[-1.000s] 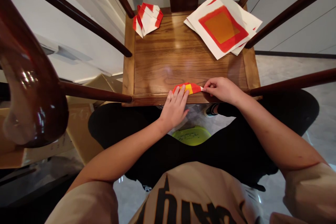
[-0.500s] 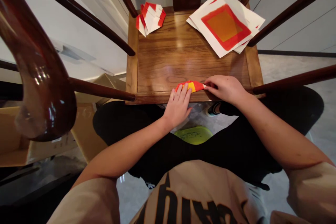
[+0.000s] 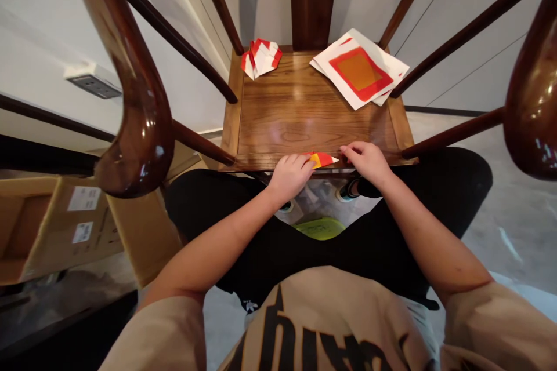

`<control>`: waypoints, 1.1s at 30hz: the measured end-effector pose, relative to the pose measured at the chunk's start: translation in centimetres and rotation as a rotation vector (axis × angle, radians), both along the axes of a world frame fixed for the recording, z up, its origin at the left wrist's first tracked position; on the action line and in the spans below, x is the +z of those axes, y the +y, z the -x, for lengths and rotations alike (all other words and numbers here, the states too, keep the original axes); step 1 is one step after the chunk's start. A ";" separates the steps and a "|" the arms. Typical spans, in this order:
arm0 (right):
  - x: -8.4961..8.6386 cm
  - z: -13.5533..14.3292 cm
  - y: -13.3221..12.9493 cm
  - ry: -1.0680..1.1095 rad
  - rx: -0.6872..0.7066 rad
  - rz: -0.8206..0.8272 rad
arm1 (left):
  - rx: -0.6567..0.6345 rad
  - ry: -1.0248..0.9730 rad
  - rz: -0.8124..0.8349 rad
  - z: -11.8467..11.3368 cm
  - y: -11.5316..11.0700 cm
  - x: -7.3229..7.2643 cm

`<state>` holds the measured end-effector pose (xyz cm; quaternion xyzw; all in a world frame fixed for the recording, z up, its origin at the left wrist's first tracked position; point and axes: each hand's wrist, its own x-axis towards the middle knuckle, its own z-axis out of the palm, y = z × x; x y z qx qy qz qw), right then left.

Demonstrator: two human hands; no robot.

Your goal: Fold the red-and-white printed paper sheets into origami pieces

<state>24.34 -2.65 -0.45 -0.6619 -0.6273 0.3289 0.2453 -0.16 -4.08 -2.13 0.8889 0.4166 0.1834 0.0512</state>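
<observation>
A small folded paper (image 3: pixel 323 160), red and yellow with a white point, lies at the front edge of the wooden chair seat (image 3: pixel 282 127). My left hand (image 3: pixel 290 177) covers its left end, fingers bent over and gripping it. Just past the white tip is my right hand (image 3: pixel 368 162), apart from the paper, its fingers loosely bent with a small gap to the thumb. A folded red and white paper piece (image 3: pixel 266 59) rests at the seat's back left. At the back right lie stacked white sheets (image 3: pixel 357 74), the top one bearing an orange square with a red border.
Curved wooden armrests (image 3: pixel 143 151) rise at both sides, with spindles around the seat. An open cardboard box (image 3: pixel 82 226) stands at the lower left. A green bin (image 3: pixel 322 228) is below the seat, between my legs. A power socket (image 3: pixel 93 82) sits at the left wall.
The view has shifted, bringing the right armrest in. My right hand has come off the paper's white tip. My left fingers, flat on the paper before, are now more bent around its left end.
</observation>
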 end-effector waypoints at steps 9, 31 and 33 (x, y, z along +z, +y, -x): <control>5.5 2.3 -0.4 0.448 0.135 -0.404 | 0.257 -0.942 0.351 0.6 0.8 4.7; 5.9 2.9 -1.5 0.471 0.084 -0.433 | 0.439 -1.136 0.714 -4.9 -1.5 2.3; 5.9 3.0 -1.5 0.469 0.085 -0.423 | 0.424 -1.110 0.697 -4.6 -1.6 2.2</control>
